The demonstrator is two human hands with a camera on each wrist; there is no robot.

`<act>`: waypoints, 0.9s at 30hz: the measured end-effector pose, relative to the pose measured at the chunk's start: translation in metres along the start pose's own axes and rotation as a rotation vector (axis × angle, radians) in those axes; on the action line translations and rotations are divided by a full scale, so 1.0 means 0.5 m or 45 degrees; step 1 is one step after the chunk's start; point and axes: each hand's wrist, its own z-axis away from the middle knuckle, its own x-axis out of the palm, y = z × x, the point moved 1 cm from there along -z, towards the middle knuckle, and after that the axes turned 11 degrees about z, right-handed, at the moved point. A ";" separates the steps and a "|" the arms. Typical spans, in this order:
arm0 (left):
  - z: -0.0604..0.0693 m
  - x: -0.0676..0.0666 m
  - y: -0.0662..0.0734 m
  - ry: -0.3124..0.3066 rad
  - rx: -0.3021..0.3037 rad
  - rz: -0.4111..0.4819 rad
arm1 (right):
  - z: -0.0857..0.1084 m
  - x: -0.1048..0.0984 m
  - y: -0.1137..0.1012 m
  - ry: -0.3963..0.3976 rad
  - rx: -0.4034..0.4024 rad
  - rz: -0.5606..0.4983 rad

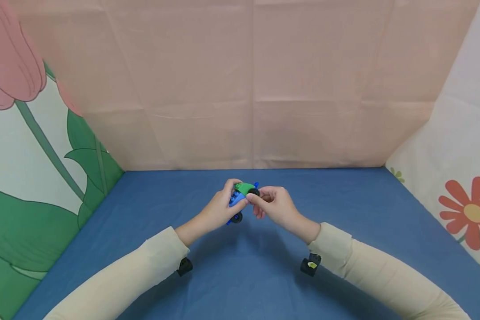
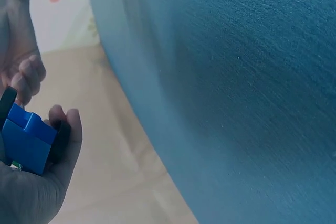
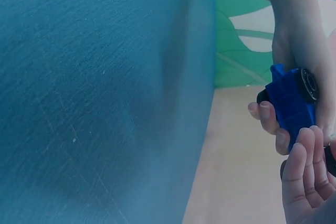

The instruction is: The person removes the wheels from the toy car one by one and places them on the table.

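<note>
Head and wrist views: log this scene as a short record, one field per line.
object: blue-and-green plastic toy car with round black wheels
position: held above a flat blue tabletop
left hand: grips the car's body
right hand: thumb and fingers pinch at a round black wheel beside the green part
sleeves: long, cream fabric
backdrop: creased beige sheet
right side: white panel with red-orange flower print
</note>
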 end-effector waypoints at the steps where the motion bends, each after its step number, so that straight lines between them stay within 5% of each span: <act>1: 0.000 0.000 0.000 0.002 -0.001 -0.002 | 0.000 0.000 0.000 0.006 -0.005 0.005; 10: -0.005 0.001 -0.013 0.022 -0.038 -0.018 | -0.005 0.003 0.011 0.025 -0.104 0.137; 18: -0.013 0.004 -0.011 0.031 -0.044 0.027 | -0.009 -0.015 0.012 0.114 0.072 -0.093; 27: -0.010 0.008 -0.020 0.064 -0.125 0.065 | -0.009 -0.011 0.013 0.119 0.101 -0.291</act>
